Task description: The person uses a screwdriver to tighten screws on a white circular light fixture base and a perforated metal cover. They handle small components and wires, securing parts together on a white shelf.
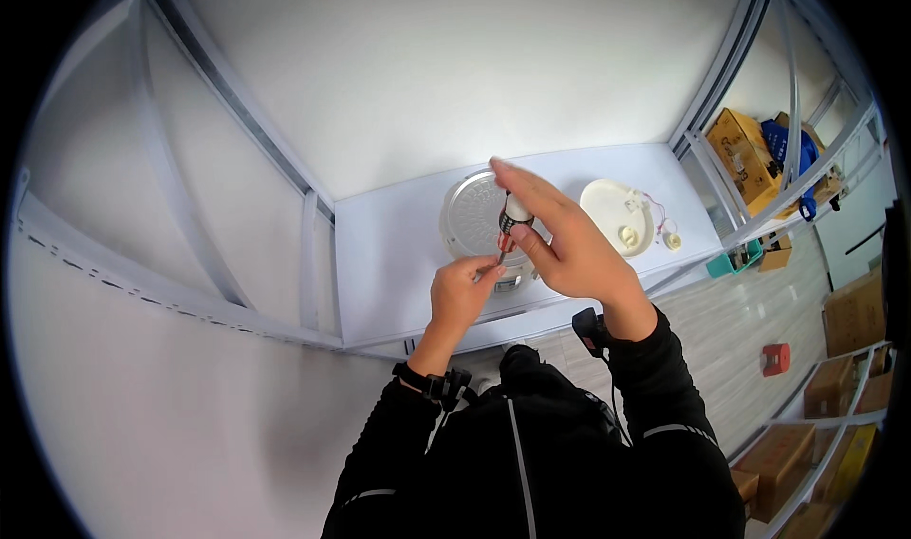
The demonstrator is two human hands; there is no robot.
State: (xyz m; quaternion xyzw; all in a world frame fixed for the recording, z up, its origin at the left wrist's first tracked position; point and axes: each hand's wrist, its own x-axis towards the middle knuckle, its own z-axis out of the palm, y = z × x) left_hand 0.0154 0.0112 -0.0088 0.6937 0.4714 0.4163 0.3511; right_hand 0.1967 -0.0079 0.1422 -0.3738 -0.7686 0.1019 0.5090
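A screwdriver [515,214] with a white, black and red handle is held at a slant, its handle up. My right hand [579,250] has the handle between its thumb and palm, with the fingers stretched along it. My left hand [457,297] pinches the thin shaft near its lower end. Both hands are over the near right part of a round, silvery appliance [471,207] with a patterned, light disc-like face. My hands partly cover it, and I cannot make out what the screwdriver's tip touches.
On the white table [384,254], a cream oval cover [597,200] right of the appliance holds small pale parts and a thin red wire. A small round part [673,241] lies beside it. Metal frame posts [310,259] bound the table; cardboard boxes [743,159] and a red stool [775,359] are farther right.
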